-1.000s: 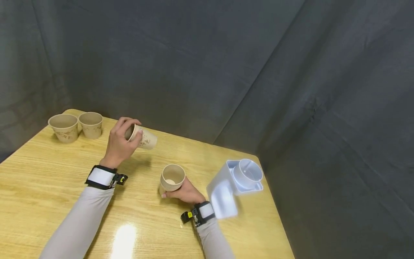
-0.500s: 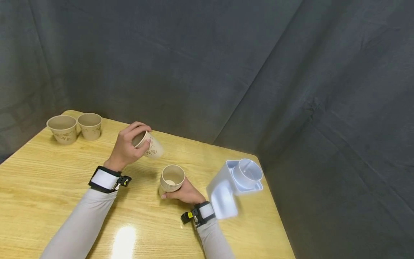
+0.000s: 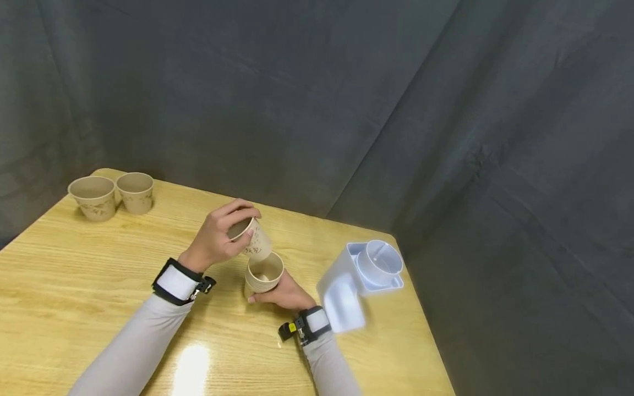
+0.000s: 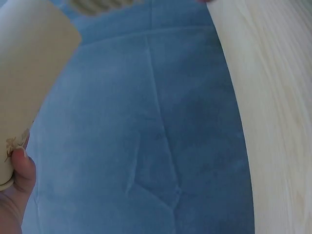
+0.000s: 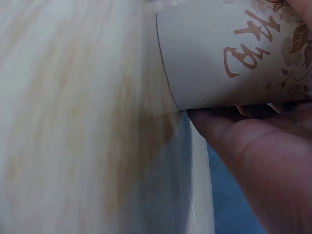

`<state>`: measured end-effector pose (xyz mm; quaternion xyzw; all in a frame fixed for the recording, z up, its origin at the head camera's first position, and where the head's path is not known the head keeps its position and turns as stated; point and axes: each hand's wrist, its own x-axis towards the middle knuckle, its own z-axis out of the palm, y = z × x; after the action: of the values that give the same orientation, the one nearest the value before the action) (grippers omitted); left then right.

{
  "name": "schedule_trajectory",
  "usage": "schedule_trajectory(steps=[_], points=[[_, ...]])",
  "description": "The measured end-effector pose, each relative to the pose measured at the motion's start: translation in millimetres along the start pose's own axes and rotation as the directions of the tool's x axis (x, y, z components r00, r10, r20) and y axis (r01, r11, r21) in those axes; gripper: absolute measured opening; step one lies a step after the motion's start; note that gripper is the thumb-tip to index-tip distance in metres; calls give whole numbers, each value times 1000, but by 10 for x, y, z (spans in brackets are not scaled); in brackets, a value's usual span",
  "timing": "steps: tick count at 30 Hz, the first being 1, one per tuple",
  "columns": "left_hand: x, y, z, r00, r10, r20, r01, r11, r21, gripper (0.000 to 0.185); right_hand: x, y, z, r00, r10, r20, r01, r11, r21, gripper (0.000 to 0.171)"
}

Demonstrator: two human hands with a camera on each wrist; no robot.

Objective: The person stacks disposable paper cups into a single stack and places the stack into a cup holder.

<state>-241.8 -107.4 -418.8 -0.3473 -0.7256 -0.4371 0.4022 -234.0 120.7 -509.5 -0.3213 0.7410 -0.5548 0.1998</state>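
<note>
My left hand [image 3: 220,236] grips a tan paper cup [image 3: 255,242] by its rim, tilted, with its base just above the mouth of a cup stack [image 3: 263,273]. The same cup [image 4: 24,87] fills the left of the left wrist view, with a fingertip on it. My right hand [image 3: 282,294] holds the stack of nested paper cups upright on the wooden table [image 3: 74,275]. The right wrist view shows the stack's printed side [image 5: 229,48] in my right hand [image 5: 258,161].
Two more tan paper cups [image 3: 94,197] [image 3: 135,191] stand at the table's far left corner. A pale blue plastic cup holder [image 3: 359,280] stands near the right edge, close to my right hand. Dark cloth hangs behind the table.
My left hand has carried its cup rightward and down, from the far middle of the table to just above the stack. The right hand and stack have stayed put.
</note>
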Motion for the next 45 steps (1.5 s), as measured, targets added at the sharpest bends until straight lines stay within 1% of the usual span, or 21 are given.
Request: schedule_trajectory(steps=[6,10,13,16,18,22,25,29,31,33,34,35,38,39,40,41,45], points=[[-13,69,104,996,22,85,-23,1000,9,30,22,-1,-7,998,-40,40,40,999,-3,83],[-21,99,153,991,37,130,-42,998,38,30,36,-31,-20,995,-63,72,64,998,-7,81],[-12,119,181,986,45,163,-56,996,66,31,43,-58,-30,995,-71,71,72,997,-8,80],[-6,136,200,980,56,190,-75,993,92,30,46,-74,-24,996,-58,65,58,998,-2,80],[-13,140,220,975,65,214,-91,990,112,28,41,-108,-9,998,-33,62,33,999,0,79],[-30,171,277,960,54,276,-98,984,150,24,35,-76,12,998,-14,55,15,1000,-12,76],[-30,194,329,955,44,295,-97,981,170,23,32,-19,4,998,-37,54,39,999,-22,74],[-26,209,387,955,42,295,-97,979,177,21,24,-5,-17,997,-47,62,49,998,-35,73],[-30,223,410,952,36,304,-91,981,171,21,24,-4,-23,997,-36,66,39,998,-54,72],[-52,241,436,943,19,331,-78,983,167,22,31,-4,-27,996,-35,76,41,996,-77,70],[-72,251,454,936,10,352,-73,983,168,23,36,-5,-30,996,-36,81,44,994,-101,70],[-102,259,474,925,0,379,-70,983,171,24,43,-5,-32,995,-39,89,50,991,-121,66],[-229,273,547,891,-40,453,-54,980,192,26,42,-8,-48,995,-39,95,59,974,-221,61],[-268,277,567,882,-55,467,-43,980,196,27,39,-8,-57,995,-33,92,56,965,-255,61],[-300,281,585,878,-68,474,-30,980,198,27,34,-10,-66,996,-26,91,51,959,-279,61],[-324,284,599,877,-81,473,-15,981,195,27,31,-11,-74,996,-24,90,50,954,-296,59],[-347,288,622,889,-113,444,40,984,171,26,32,-14,-95,995,-25,93,53,948,-314,60]])
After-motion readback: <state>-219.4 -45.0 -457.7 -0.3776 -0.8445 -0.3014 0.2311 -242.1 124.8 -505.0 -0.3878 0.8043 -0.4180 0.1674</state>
